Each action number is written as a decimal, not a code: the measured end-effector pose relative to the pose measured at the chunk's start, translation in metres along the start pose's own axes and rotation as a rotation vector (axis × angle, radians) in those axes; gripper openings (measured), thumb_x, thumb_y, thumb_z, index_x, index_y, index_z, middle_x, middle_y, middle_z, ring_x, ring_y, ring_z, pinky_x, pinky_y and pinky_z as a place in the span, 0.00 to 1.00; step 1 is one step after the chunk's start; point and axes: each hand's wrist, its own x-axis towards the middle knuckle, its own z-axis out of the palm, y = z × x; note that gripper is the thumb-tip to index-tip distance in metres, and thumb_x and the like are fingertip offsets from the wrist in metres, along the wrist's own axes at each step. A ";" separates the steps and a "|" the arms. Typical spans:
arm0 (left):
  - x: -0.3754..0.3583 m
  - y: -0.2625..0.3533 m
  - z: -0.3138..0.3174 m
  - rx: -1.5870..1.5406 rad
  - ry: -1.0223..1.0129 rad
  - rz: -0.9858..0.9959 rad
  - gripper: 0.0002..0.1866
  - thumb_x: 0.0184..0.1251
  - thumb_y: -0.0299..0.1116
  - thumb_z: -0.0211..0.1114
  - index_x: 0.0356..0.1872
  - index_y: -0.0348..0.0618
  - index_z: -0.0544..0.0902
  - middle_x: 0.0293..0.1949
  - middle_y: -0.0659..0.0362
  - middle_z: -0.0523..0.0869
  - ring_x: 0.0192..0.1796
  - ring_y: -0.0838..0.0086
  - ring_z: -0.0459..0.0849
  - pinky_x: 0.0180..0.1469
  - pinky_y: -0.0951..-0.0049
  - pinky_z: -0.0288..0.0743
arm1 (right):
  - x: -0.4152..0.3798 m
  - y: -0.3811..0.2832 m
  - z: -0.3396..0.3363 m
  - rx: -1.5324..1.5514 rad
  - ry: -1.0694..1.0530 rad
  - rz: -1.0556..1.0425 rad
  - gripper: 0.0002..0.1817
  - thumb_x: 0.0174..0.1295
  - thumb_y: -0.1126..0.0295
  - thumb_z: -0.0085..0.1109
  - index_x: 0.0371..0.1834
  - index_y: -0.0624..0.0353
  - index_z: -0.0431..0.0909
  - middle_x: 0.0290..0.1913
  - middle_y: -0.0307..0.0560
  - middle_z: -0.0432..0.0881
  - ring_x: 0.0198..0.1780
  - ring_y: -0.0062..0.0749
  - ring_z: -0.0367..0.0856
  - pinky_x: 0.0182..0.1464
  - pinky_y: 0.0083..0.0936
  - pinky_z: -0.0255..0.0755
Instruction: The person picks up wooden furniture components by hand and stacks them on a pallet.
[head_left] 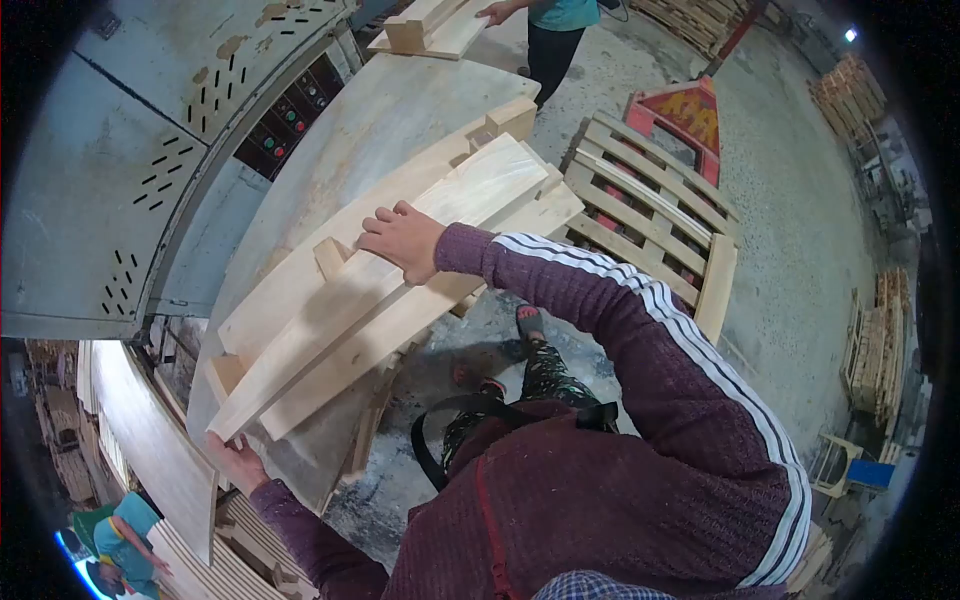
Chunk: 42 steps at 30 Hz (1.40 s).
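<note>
A long pale board [330, 325] lies slantwise on top of other boards and small blocks over the worktable. My right hand [403, 242] rests over the board's upper half, fingers bent over its far edge. At the board's lower left end, my left hand [238, 462] touches the corner with its fingers, palm up. Under it are a lower board [400, 335] on the near side and another board [262, 308] on the far side. Wooden blocks [331, 257] stand between them, one near the middle and one at the lower left end.
The worktable [300, 215] stands beside a grey machine [90, 190] with a button panel [290, 118]. At the top, a person's hand [497, 12] touches another wooden piece [440, 32]. A slatted pallet [650, 205] and red pallet jack [690, 125] are at right. Another person [130, 540] is lower left.
</note>
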 end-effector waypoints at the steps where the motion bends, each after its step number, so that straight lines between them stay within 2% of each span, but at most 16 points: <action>1: 0.012 -0.008 -0.005 0.103 -0.053 0.016 0.29 0.69 0.52 0.63 0.62 0.43 0.72 0.59 0.60 0.78 0.60 0.74 0.73 0.61 0.67 0.62 | 0.003 0.004 0.005 0.000 -0.026 0.017 0.36 0.24 0.69 0.68 0.48 0.53 0.71 0.46 0.45 0.71 0.52 0.41 0.72 0.49 0.40 0.63; 5: 0.023 -0.022 0.025 0.137 -0.073 -0.091 0.31 0.67 0.54 0.64 0.63 0.42 0.72 0.61 0.59 0.76 0.65 0.72 0.68 0.65 0.61 0.57 | 0.006 0.020 0.012 0.026 -0.040 0.081 0.40 0.22 0.68 0.67 0.51 0.52 0.71 0.48 0.45 0.72 0.55 0.42 0.71 0.56 0.46 0.63; 8: 0.032 -0.027 0.031 0.124 -0.108 -0.108 0.34 0.67 0.55 0.64 0.65 0.42 0.70 0.64 0.57 0.74 0.67 0.71 0.67 0.67 0.59 0.56 | 0.003 0.018 0.002 0.028 -0.154 0.111 0.47 0.30 0.67 0.71 0.64 0.49 0.67 0.56 0.47 0.70 0.61 0.43 0.69 0.68 0.52 0.55; 12: 0.040 -0.029 0.027 0.217 -0.059 -0.059 0.36 0.68 0.55 0.62 0.68 0.40 0.68 0.64 0.55 0.75 0.69 0.71 0.67 0.69 0.61 0.56 | -0.037 -0.010 -0.010 -0.144 0.124 0.400 0.50 0.44 0.63 0.70 0.75 0.43 0.57 0.72 0.52 0.60 0.74 0.55 0.54 0.73 0.58 0.46; 14: 0.043 -0.027 0.030 0.202 -0.077 -0.036 0.35 0.69 0.55 0.61 0.68 0.40 0.68 0.63 0.54 0.76 0.69 0.71 0.68 0.68 0.62 0.58 | -0.070 -0.022 -0.005 -0.057 0.432 0.567 0.48 0.43 0.66 0.71 0.72 0.56 0.59 0.73 0.58 0.57 0.75 0.60 0.51 0.74 0.57 0.45; 16: 0.062 -0.029 0.022 0.159 -0.229 -0.152 0.34 0.71 0.54 0.59 0.67 0.38 0.69 0.62 0.53 0.77 0.65 0.68 0.74 0.66 0.65 0.64 | -0.096 -0.034 0.019 0.099 0.646 0.923 0.56 0.50 0.62 0.71 0.76 0.67 0.42 0.75 0.67 0.50 0.76 0.62 0.48 0.76 0.50 0.41; 17: 0.061 -0.028 0.022 0.158 -0.227 -0.149 0.34 0.71 0.54 0.59 0.67 0.38 0.69 0.62 0.53 0.77 0.65 0.68 0.74 0.66 0.65 0.64 | -0.096 -0.028 0.031 0.101 0.647 0.920 0.56 0.50 0.62 0.71 0.76 0.67 0.42 0.75 0.67 0.50 0.76 0.62 0.48 0.76 0.50 0.41; 19: 0.059 -0.025 0.025 0.148 -0.260 -0.133 0.32 0.73 0.52 0.57 0.66 0.36 0.70 0.61 0.53 0.78 0.62 0.67 0.77 0.64 0.67 0.68 | -0.086 -0.012 0.050 0.927 0.853 0.927 0.63 0.56 0.56 0.69 0.74 0.75 0.24 0.76 0.75 0.39 0.78 0.60 0.37 0.78 0.42 0.34; 21: 0.058 -0.025 0.028 0.145 -0.249 -0.124 0.32 0.73 0.52 0.56 0.66 0.35 0.70 0.61 0.54 0.78 0.62 0.67 0.77 0.64 0.66 0.67 | -0.070 0.003 0.061 1.042 0.815 0.927 0.67 0.59 0.53 0.67 0.71 0.77 0.16 0.76 0.76 0.29 0.79 0.56 0.25 0.79 0.35 0.27; 23: 0.053 -0.027 0.037 0.143 -0.237 -0.114 0.31 0.74 0.52 0.56 0.65 0.35 0.70 0.61 0.54 0.78 0.62 0.68 0.77 0.65 0.66 0.67 | -0.063 0.025 0.077 0.852 0.775 1.034 0.67 0.60 0.59 0.68 0.70 0.74 0.10 0.77 0.72 0.33 0.79 0.47 0.43 0.75 0.28 0.45; 27: 0.029 -0.044 0.074 0.097 -0.204 -0.106 0.30 0.75 0.52 0.54 0.64 0.36 0.71 0.61 0.54 0.78 0.63 0.69 0.75 0.66 0.67 0.65 | -0.032 0.116 0.073 0.839 0.683 0.995 0.67 0.61 0.59 0.67 0.68 0.74 0.08 0.78 0.70 0.32 0.79 0.45 0.41 0.76 0.26 0.43; 29: 0.016 -0.051 0.100 0.054 -0.189 -0.120 0.30 0.75 0.52 0.54 0.64 0.36 0.71 0.61 0.55 0.78 0.64 0.70 0.74 0.67 0.67 0.64 | -0.007 0.190 0.085 0.891 0.711 0.929 0.68 0.61 0.62 0.68 0.67 0.72 0.05 0.77 0.69 0.41 0.76 0.45 0.52 0.74 0.28 0.52; 32: 0.000 -0.062 0.162 0.032 -0.317 -0.099 0.29 0.76 0.52 0.53 0.64 0.38 0.71 0.61 0.58 0.77 0.63 0.72 0.73 0.67 0.67 0.62 | 0.040 0.281 0.066 1.071 0.650 0.914 0.66 0.60 0.69 0.67 0.69 0.67 0.06 0.72 0.65 0.56 0.64 0.44 0.70 0.64 0.31 0.69; 34: 0.004 -0.081 0.200 0.037 -0.288 -0.098 0.28 0.76 0.52 0.52 0.64 0.39 0.71 0.61 0.58 0.77 0.63 0.72 0.73 0.66 0.68 0.62 | 0.072 0.322 0.028 1.340 0.604 0.908 0.62 0.61 0.77 0.63 0.73 0.52 0.09 0.63 0.59 0.67 0.50 0.39 0.78 0.48 0.36 0.79; 37: 0.008 -0.091 0.277 0.035 -0.256 -0.090 0.26 0.78 0.50 0.51 0.64 0.39 0.71 0.60 0.59 0.77 0.62 0.73 0.73 0.65 0.69 0.63 | 0.122 0.381 0.005 1.328 0.661 0.943 0.59 0.62 0.80 0.59 0.76 0.38 0.16 0.56 0.56 0.70 0.42 0.36 0.78 0.41 0.40 0.78; 42: 0.030 -0.098 0.396 0.062 -0.224 -0.096 0.27 0.79 0.47 0.48 0.67 0.35 0.66 0.63 0.56 0.75 0.64 0.70 0.71 0.67 0.65 0.61 | 0.175 0.511 0.016 1.223 0.593 1.031 0.54 0.62 0.81 0.55 0.78 0.32 0.26 0.52 0.47 0.70 0.35 0.34 0.74 0.41 0.44 0.77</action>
